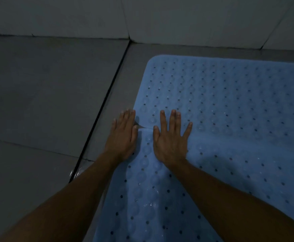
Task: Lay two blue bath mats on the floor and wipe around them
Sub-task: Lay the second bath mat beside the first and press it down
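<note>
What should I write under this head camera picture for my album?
Two flat hands, left hand and right hand, press where two blue bath mats meet.

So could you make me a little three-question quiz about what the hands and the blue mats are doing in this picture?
1. True or false: both hands lie flat with straight fingers.
2. Where does the right hand rest? A) on the bare floor B) across the seam where the two mats meet C) on the wall
3. Fill in: the left hand lies along the mats' left edge, partly on the grey ____.

Key
1. True.
2. B. It presses the near mat, with its fingertips on the far mat.
3. Floor, tiled, with a dark groove running through it.
</note>
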